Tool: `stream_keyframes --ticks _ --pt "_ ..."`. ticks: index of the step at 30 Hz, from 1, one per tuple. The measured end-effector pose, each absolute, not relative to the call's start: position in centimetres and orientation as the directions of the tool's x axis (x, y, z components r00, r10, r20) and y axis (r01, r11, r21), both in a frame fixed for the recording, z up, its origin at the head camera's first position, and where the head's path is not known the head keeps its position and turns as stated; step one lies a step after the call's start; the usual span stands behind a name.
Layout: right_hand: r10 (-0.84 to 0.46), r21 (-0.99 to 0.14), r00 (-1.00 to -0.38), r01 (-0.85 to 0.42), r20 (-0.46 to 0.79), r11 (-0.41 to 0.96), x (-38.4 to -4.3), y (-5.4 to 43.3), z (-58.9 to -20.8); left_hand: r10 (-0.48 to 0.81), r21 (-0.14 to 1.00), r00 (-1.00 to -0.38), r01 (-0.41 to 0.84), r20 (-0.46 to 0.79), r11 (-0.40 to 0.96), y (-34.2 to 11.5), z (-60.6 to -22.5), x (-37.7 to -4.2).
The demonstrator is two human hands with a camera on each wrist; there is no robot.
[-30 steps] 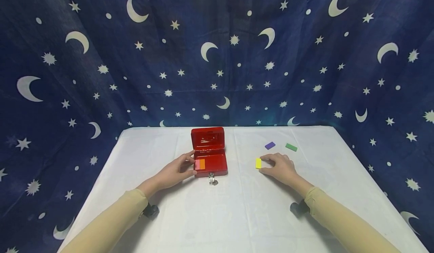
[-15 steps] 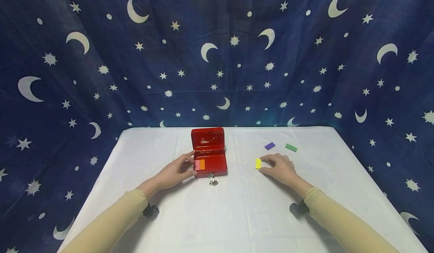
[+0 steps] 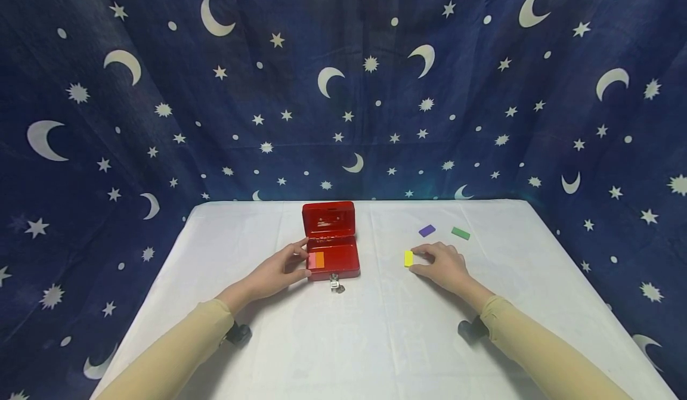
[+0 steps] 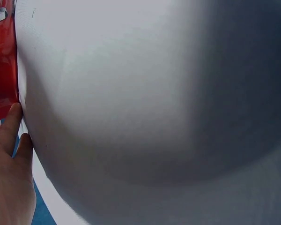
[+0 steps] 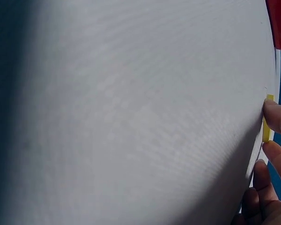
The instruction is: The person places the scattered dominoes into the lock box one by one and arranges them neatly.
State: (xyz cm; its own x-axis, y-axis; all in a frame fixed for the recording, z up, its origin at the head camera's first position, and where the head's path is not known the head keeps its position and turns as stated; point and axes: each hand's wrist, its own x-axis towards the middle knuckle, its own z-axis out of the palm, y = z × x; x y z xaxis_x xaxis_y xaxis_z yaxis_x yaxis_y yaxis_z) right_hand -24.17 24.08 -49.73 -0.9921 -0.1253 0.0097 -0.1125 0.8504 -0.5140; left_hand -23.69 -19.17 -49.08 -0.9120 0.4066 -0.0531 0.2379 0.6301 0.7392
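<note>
A red metal cash box [image 3: 341, 258] stands on the white table with its lid [image 3: 328, 220] raised. My left hand [image 3: 275, 272] rests against the box's left side, thumb near the front corner and fingers toward the hinge; the left wrist view shows fingertips at the red wall [image 4: 3, 70]. Inside the box, a pink block [image 3: 312, 261] and an orange block [image 3: 320, 260] lie side by side at the left. My right hand [image 3: 441, 265] pinches a yellow block [image 3: 408, 259] by its two ends, thumb and finger on either side, low over the table, right of the box.
Behind the right hand lie a purple block [image 3: 427, 230] and a green block [image 3: 460, 233]. Keys [image 3: 338, 289] hang from the lock at the box's front. A dark blue curtain [image 3: 386, 102] with moons and stars surrounds the table [image 3: 343, 352].
</note>
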Motion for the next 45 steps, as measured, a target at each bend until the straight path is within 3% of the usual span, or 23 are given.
stream_keyframes --ticks 24,31,38,45 --pt "-0.127 -0.497 -0.992 -0.123 0.025 0.859 -24.2 24.3 -49.7 0.398 0.742 -0.915 0.221 -0.067 0.633 -19.0 -49.0 -23.7" --pt "-0.114 -0.55 -0.994 -0.094 -0.001 0.83 -24.3 24.1 -48.9 0.402 0.745 -0.914 0.226 -0.06 0.627 -19.1 -49.0 -23.7" --pt "-0.149 -0.587 -0.986 -0.167 0.079 0.792 -24.5 23.5 -47.3 0.397 0.742 -0.915 0.222 -0.064 0.632 -19.1 -49.0 -23.7" --pt "-0.163 -0.614 -0.983 -0.178 0.081 0.769 -24.5 22.3 -46.2 0.401 0.734 -0.914 0.23 -0.062 0.639 -19.2 -49.0 -23.7"
